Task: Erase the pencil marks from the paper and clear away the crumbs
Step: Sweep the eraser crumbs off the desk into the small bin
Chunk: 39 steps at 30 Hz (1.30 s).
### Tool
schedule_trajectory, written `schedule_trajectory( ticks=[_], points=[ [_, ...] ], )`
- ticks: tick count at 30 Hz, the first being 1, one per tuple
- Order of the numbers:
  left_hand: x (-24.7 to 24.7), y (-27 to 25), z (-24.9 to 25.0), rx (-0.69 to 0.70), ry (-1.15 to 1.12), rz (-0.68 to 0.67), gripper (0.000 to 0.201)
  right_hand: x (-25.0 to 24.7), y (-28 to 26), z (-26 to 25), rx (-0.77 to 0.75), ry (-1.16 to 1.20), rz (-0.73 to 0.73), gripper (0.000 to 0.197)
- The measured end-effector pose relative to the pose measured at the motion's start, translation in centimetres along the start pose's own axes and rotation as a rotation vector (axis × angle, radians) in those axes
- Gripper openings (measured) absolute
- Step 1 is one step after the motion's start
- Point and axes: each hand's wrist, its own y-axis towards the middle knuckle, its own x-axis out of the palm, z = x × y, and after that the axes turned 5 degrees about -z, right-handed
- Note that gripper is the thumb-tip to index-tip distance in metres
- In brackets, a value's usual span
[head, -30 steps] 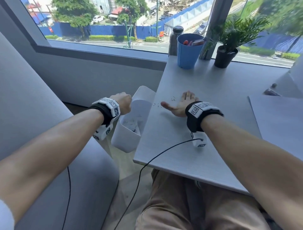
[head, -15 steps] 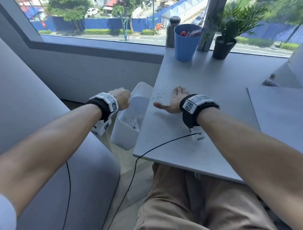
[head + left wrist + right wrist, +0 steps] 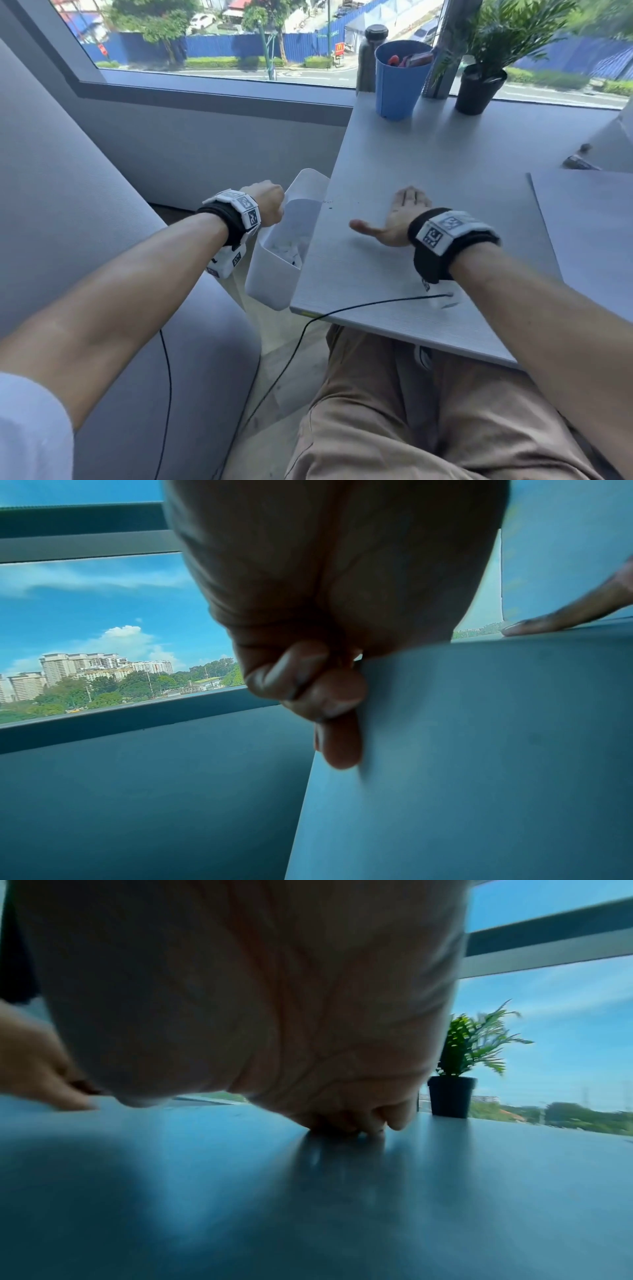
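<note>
crumbs at the desk edge, bin waiting below

a few dark crumbs [image 3: 329,201] lie on the desk [image 3: 445,164] right at its left edge, just above the bin [image 3: 274,287]. the right hand [image 3: 394,219] lies flat on the desk, fingers straight and thumb spread, holding nothing, a little to the right of the crumbs. the left hand [image 3: 265,205] has its fingers curled over the bin's rim, clamped on it and keeping it against the desk edge. the paper [image 3: 589,233] lies well apart, at the right.

risk, as i judge it: a fast or slanted sweep could scatter the crumbs past the bin's narrow mouth onto the floor; if the bin tips or drifts from the edge, a gap opens for them to drop through. crumbs may also cling to the palm.

the crumbs are tiny, dark, irregular specks. the desk is flat, matte grey, with a faint grain. the bin is white, smooth plastic, tall and rectangular, with white scraps inside. behind stand a blue cup [image 3: 399,82] and a plant [image 3: 486,68] in a black pot.
</note>
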Motion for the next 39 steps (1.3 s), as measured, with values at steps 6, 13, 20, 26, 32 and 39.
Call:
schedule_trajectory(
  ticks=[6,13,20,26,32,39],
  points=[
    [0.6,0.1,0.0,-0.001,0.010,-0.004,0.010,2.6,-2.5,-11.2,-0.444,0.035,-0.044,0.125],
    [0.7,-0.3,-0.4,0.000,-0.002,-0.006,0.013,0.8,0.2,-6.2,-0.225,0.044,0.068,0.125],
    [0.7,-0.1,-0.6,-0.011,0.000,0.008,0.012,1.1,-0.6,-10.4,-0.329,-0.002,0.012,0.136],
    [0.4,-0.4,-0.5,-0.017,-0.006,0.014,0.014,-1.2,0.0,-10.4,-0.266,-0.056,0.114,0.122],
    [0.1,-0.9,-0.2,-0.020,-0.018,0.015,0.015,0.5,-1.7,-11.6,-0.408,-0.084,-0.024,0.117],
    [0.5,-1.6,-0.2,-0.020,-0.024,0.002,0.010,0.1,-2.2,-5.9,-0.284,0.056,0.107,0.112]
  ],
)
